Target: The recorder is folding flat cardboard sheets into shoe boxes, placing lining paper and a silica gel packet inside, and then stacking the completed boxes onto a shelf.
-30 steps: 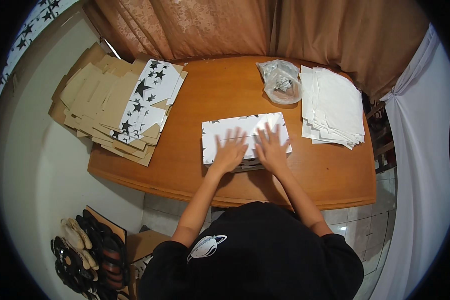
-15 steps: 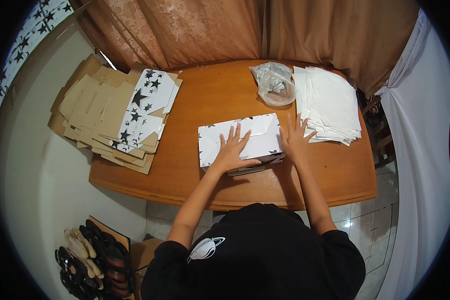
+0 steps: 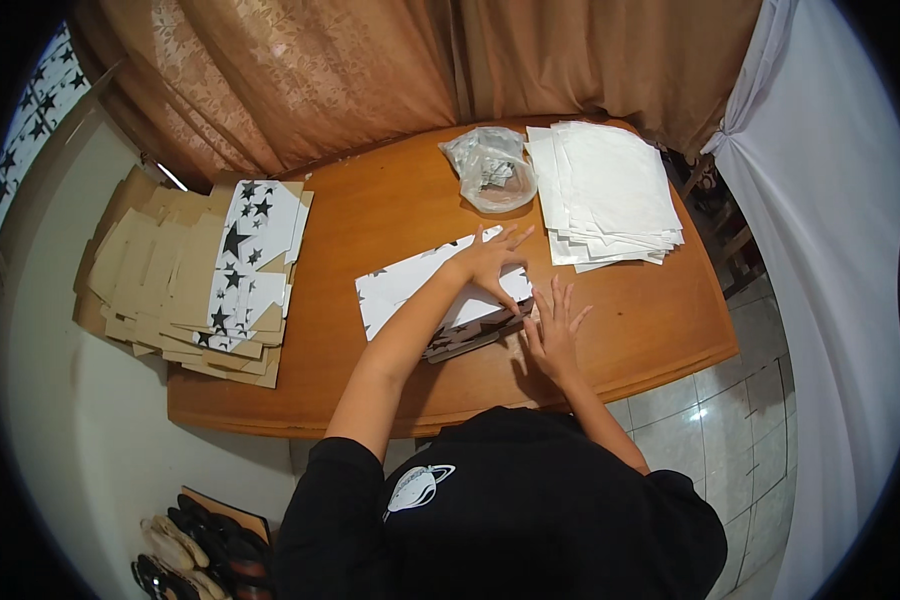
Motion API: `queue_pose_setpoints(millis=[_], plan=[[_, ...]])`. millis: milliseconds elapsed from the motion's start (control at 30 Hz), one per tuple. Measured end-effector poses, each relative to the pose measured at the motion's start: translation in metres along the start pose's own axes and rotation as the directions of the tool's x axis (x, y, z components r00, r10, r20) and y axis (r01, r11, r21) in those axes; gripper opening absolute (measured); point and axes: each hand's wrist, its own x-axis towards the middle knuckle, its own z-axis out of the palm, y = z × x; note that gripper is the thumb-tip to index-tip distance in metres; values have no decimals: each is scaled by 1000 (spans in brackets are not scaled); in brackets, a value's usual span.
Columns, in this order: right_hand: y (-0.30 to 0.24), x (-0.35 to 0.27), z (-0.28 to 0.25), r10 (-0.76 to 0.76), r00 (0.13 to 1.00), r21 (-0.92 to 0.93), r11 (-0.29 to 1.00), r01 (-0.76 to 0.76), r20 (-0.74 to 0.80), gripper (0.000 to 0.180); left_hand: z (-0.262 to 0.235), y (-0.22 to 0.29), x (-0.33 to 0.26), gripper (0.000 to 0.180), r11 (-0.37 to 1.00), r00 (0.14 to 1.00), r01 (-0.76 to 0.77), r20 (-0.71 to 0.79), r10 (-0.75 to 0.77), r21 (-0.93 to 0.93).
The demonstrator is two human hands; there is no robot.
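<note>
Star-printed box, white on top with black stars along its edges and a shadowed front side, sits slantwise on the wooden surface. Of the hands, the left hand spreads wide over its right end; the right hand, fingers parted, is just beside that end, contact unclear. Beyond lie a clear plastic bag, white sheets and, far left, flat cardboard.

Brown curtain behind table | white curtain, tied, right | bag just left of papers | cardboard stack, table's left end | shoes, lower left | floor tiled
</note>
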Motion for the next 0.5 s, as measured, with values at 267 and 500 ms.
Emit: queue_pose_setpoints(millis=[267,500], plan=[[0,6,3,-7,1000,35,999,8,-24,57,-14,6,0,65,997,966,66,-251,-55,37],[-13,41,-15,-86,985,36,995,92,-148,89,-91,50,-29,63,963,494,241,-869,-16,120]])
